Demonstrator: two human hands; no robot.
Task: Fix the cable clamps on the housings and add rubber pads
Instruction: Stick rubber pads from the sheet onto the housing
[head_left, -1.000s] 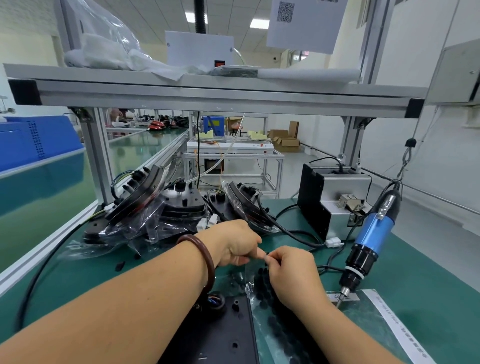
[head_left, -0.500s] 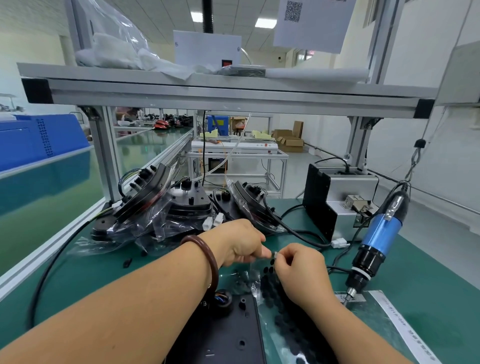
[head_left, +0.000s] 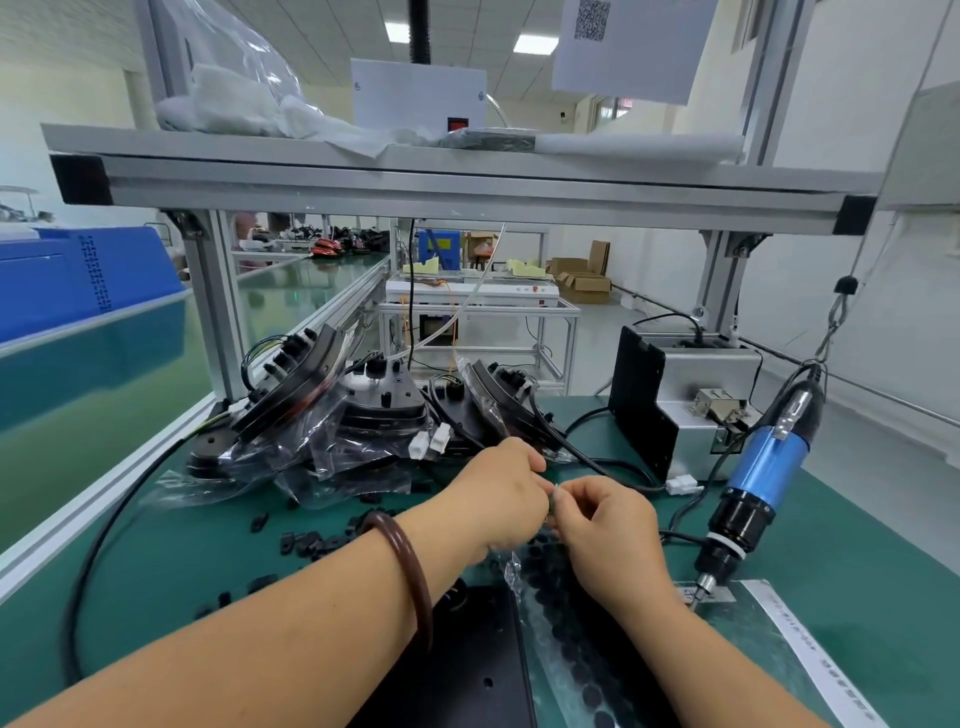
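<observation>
Both hands are brought together above the mat (head_left: 156, 561). The left hand (head_left: 498, 493) and the right hand (head_left: 608, 525) are each curled, and a small piece (head_left: 555, 498) is pinched between their fingertips. It is too small to be identified, though a rubber pad being freed from its backing is judged likely. The pad sheet (head_left: 566, 613) lies just below the hands, beside the housing (head_left: 467, 670) at the near edge. Loose clamps (head_left: 306, 544) are scattered on the mat to the left. If the piece is adhesive, it could be stuck to a fingertip, folded on itself, or dropped among the clamps and lost. The sheet could also be dragged by a wrist, and the hanging screwdriver (head_left: 766, 467) nudged by the right forearm.
</observation>
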